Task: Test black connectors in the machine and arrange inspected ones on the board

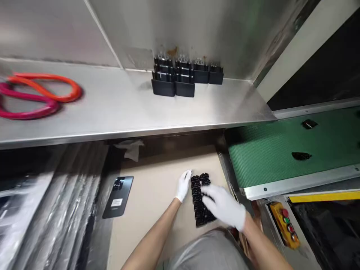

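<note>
Both my hands wear white gloves and rest on a row of small black plastic parts [200, 192] lying on a beige cardboard surface [152, 202]. My left hand [184, 184] presses its fingers together against the left side of the row. My right hand [225, 205] lies over the right side and near end of the row, fingers curled on the parts. What lies under the right palm is hidden.
A steel shelf [118, 108] above holds stacked black parts [185, 77] at the back and orange and pink tubing loops [39, 95] at left. A green conveyor belt [281, 153] with loose black parts [301, 155] runs at right. A phone [118, 197] lies left; a button box [287, 225] sits lower right.
</note>
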Demonstrator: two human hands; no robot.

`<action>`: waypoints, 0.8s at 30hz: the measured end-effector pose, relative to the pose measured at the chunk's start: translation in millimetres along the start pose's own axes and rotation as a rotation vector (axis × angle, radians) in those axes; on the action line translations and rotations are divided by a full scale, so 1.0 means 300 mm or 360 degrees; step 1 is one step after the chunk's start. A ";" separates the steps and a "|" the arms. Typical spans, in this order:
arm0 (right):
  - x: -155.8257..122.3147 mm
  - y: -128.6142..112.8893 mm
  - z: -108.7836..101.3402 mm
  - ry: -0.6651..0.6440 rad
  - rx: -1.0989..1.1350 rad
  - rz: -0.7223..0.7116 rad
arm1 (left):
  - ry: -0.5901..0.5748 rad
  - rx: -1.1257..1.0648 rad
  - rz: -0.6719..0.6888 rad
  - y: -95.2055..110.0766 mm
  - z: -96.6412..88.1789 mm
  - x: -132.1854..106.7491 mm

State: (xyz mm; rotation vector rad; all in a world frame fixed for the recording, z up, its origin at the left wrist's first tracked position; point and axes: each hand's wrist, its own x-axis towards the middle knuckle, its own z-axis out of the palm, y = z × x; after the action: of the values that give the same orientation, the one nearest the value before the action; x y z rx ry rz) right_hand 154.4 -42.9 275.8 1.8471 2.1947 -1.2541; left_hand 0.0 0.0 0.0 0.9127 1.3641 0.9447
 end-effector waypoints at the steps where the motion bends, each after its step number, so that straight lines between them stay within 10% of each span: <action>1: -0.080 0.017 -0.035 -0.0224 0.0141 -0.0101 | 0.0046 0.0036 0.0015 0.014 -0.021 -0.007; 4: -0.260 0.122 -0.175 -0.0324 0.0218 -0.0085 | 0.0177 0.0134 0.0048 0.055 -0.078 -0.041; 9: -0.268 0.468 -0.535 0.1229 -0.0529 0.1025 | 0.0330 0.0270 0.0069 0.132 -0.103 -0.147; 12: -0.217 0.657 -0.666 0.1231 -0.0639 0.1410 | 0.0322 0.0419 0.0190 0.210 -0.049 -0.215; 24: -0.256 0.939 -0.660 0.1203 -0.0539 0.1496 | 0.0057 0.0793 0.1077 0.628 0.225 -0.364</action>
State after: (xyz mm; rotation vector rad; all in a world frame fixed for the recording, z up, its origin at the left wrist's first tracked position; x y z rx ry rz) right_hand 504.1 1.5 290.7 2.8654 1.1549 -0.0075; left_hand 65.8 -31.4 216.0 1.8178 1.3652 1.1357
